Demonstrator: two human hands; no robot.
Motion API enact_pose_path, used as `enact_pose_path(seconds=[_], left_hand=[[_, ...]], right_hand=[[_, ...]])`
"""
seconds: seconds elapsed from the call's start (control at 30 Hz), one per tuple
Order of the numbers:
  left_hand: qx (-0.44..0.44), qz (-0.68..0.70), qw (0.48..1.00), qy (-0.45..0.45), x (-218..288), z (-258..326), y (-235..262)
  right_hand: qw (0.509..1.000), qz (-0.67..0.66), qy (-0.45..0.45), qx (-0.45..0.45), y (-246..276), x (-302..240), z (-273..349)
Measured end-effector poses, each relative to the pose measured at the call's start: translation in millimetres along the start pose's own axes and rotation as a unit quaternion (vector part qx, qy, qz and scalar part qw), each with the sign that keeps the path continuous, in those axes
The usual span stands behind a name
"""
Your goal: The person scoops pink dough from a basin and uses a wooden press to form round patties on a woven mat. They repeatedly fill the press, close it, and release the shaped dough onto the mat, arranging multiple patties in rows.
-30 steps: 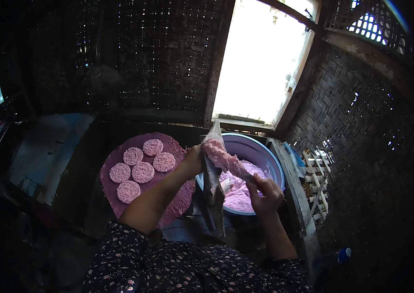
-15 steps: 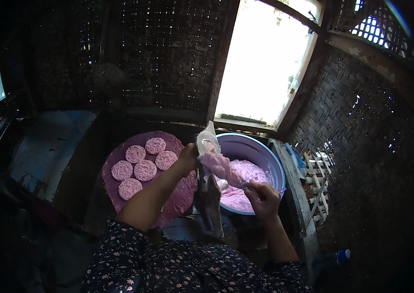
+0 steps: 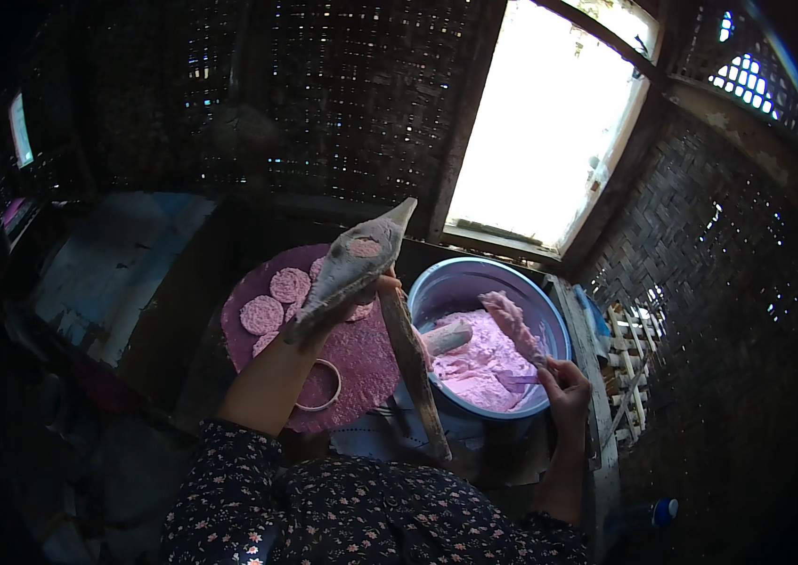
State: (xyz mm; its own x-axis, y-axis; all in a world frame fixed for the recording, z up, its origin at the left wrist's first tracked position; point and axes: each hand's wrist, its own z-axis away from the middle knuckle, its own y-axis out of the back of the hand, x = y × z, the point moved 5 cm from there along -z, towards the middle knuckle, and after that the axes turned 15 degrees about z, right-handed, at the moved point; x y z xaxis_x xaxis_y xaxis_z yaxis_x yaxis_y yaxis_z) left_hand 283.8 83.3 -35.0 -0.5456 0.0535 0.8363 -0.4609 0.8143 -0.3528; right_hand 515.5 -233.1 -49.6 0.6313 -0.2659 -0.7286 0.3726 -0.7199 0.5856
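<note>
My left hand point(image 3: 386, 284) is closed round a long wooden press point(image 3: 354, 264) whose two arms stand apart. A round hollow in its upper arm is packed with pink dough point(image 3: 365, 247); a thick wooden peg point(image 3: 448, 337) juts from the lower arm over the basin. In my right hand point(image 3: 566, 388) is the end of a stick or spatula point(image 3: 510, 322), thickly coated with pink dough. It is raised above the blue basin point(image 3: 557, 330), which holds more pink dough point(image 3: 479, 363). Left of the basin, several pink stringy discs point(image 3: 261, 314) lie on a round purple tray point(image 3: 375, 372), partly hidden by my left arm.
A pale ring point(image 3: 335, 377) lies on the purple tray near my left forearm. A bright window point(image 3: 545, 132) opens behind the basin, between woven walls. A worn bluish tabletop point(image 3: 116, 268) stands at the left, and a blue-capped bottle point(image 3: 663, 511) at the lower right.
The dough-coated stick has drawn away from the press, to the right over the basin. The press has tipped left above the tray, its arms spread apart. The pale ring has come into sight.
</note>
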Motion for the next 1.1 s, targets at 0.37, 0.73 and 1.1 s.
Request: enact_pose_path(seconds=[0.37, 0.73, 1.1], left_hand=[[-0.204, 0.304, 0.914, -0.175, 94, 35, -46], [-0.058, -0.277, 0.958, -0.043, 81, 129, 21], [-0.026, -0.489, 0.846, -0.211, 92, 138, 14]], right_hand=[[0.305, -0.742, -0.153, -0.577, -155, -160, 94], [0.715, -0.551, 0.004, -0.43, -135, -205, 23], [0.839, -0.021, 0.492, -0.231, -128, -256, 27]])
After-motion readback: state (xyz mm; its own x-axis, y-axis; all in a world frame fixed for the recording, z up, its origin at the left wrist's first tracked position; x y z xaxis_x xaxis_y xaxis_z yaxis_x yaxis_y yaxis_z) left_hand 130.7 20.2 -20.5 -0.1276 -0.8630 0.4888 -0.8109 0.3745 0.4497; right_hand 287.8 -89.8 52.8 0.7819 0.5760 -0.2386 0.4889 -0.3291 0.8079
